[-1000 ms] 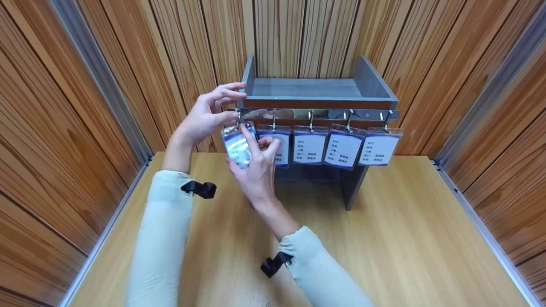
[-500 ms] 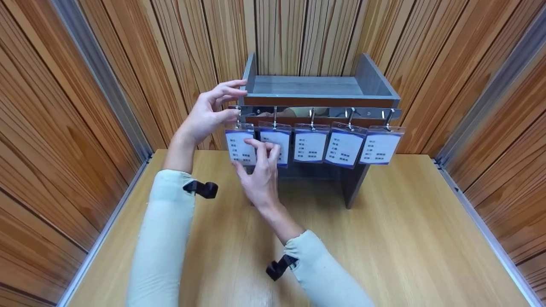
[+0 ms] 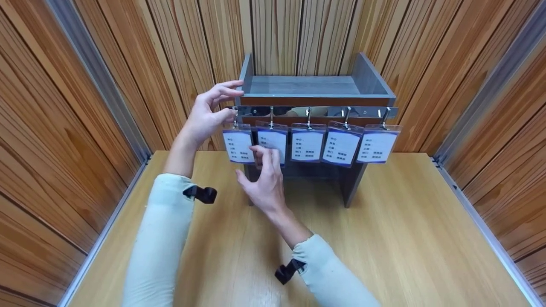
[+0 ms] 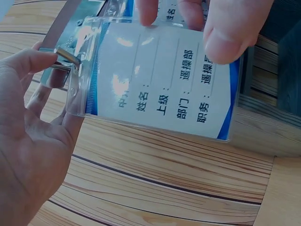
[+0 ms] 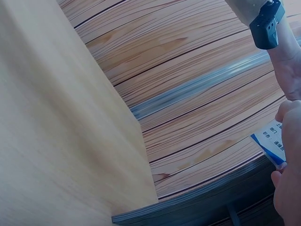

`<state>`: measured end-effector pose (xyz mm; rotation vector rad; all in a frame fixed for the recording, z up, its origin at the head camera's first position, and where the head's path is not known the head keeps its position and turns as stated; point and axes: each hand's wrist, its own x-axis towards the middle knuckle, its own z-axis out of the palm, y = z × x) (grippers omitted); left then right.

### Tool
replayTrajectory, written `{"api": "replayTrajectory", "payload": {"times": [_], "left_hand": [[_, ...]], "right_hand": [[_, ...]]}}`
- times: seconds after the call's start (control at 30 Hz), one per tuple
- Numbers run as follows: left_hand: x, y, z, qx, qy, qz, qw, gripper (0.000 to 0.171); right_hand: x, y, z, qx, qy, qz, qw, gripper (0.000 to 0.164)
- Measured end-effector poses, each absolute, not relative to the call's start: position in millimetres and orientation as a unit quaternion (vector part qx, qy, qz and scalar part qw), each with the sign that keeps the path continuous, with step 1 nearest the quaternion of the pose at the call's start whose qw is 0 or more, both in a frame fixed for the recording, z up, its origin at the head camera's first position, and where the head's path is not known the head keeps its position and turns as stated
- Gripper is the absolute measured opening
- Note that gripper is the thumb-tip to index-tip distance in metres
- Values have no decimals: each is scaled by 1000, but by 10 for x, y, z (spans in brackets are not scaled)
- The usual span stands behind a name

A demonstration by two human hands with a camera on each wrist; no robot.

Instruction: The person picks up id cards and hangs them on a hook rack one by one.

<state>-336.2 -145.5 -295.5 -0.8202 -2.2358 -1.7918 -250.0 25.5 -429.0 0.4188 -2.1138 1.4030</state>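
A clear-sleeved name badge with a blue-edged white card hangs from the leftmost hook of a metal rail. My left hand is at that rail end. Its thumb touches the hook, and its other fingers reach the side of the grey shelf. Below and to the right, my right hand holds nothing, fingers loosely bent, in front of the second badge, partly covering it. In the left wrist view, right-hand fingertips overlap the first badge's lower corner.
More badges hang in a row to the right, including a middle one and a rightmost one. The shelf stands on a wooden table against a slatted back wall. Slatted walls also rise on both sides.
My right hand has drawn away from the first badge, down and to the right. That badge, tilted and glaring before, now hangs flatter with its print readable. My left hand has stayed put.
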Motion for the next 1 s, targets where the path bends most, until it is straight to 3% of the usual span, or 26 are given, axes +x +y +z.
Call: {"api": "replayTrajectory", "payload": {"times": [0.43, 1.0], "left_hand": [[-3333, -1423, -3012, -282, -745, -594, 108, 37], [-3205, -1519, -3036, -296, -765, -561, 114, 45]], "right_hand": [[-2419, 493, -4597, 196, -777, 520, 294, 58], [-2210, 970, -4976, 255, -808, 479, 230, 48]]}}
